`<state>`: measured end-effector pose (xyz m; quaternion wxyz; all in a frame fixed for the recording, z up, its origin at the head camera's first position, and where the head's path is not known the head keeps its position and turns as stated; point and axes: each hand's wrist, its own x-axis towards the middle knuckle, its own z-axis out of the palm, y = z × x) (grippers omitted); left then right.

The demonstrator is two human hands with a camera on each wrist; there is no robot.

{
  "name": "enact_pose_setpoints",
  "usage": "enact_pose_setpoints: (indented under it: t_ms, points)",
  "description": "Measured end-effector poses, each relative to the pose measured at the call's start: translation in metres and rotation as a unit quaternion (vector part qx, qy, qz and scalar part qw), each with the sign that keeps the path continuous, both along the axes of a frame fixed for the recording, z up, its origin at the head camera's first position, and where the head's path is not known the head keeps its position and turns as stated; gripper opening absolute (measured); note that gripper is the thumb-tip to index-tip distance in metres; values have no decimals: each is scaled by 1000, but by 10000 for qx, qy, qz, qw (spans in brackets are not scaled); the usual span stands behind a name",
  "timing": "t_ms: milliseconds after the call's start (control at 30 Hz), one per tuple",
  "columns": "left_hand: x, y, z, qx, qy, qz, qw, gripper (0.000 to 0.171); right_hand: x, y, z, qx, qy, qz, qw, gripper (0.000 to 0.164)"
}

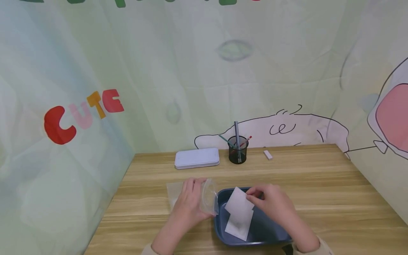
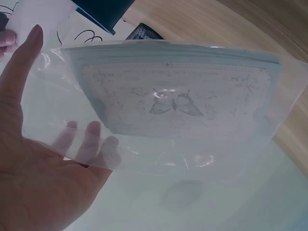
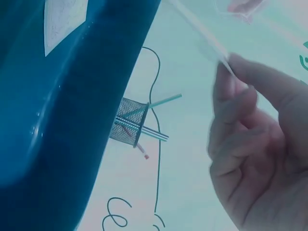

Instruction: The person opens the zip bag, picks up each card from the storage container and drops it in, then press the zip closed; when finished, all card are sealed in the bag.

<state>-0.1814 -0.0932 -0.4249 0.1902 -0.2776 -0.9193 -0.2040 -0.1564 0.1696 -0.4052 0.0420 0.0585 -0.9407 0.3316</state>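
Note:
My left hand [image 1: 188, 203] holds a clear plastic zip bag [image 2: 202, 159] at its side, thumb on one face and fingers showing through behind. Inside the bag lies a pale card [image 2: 173, 120] printed with a butterfly and an ornate border. Over the tray's left half, my right hand [image 1: 272, 203] pinches a thin white card [image 1: 237, 200] between thumb and fingertips. A second white card [image 1: 239, 228] lies in the dark blue tray [image 1: 271, 232], partly hidden behind the held one. The bag is beside the tray's left rim.
A translucent sheet [image 1: 173, 191] lies on the wooden table beyond my left hand. Along the back stand a white flat case [image 1: 197, 158], a black mesh pen cup [image 1: 237, 154] with pencils, and a white eraser [image 1: 268, 154]. A printed cloth hangs behind.

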Motion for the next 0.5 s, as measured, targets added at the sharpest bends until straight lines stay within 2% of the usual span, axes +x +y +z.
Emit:
enact_pose_setpoints:
  t_ms: [133,300,500]
  points:
    - [-2,0,0,7,202,-34,9998,105,0,2,3,-320,395,-366,9980,8]
    - [-4,1,0,19,340,-58,9994,106,2,5,9,-730,918,-656,9909,14]
    - [-3,2,0,13,258,9,9997,108,4,5,11,-1607,988,-684,9797,14]
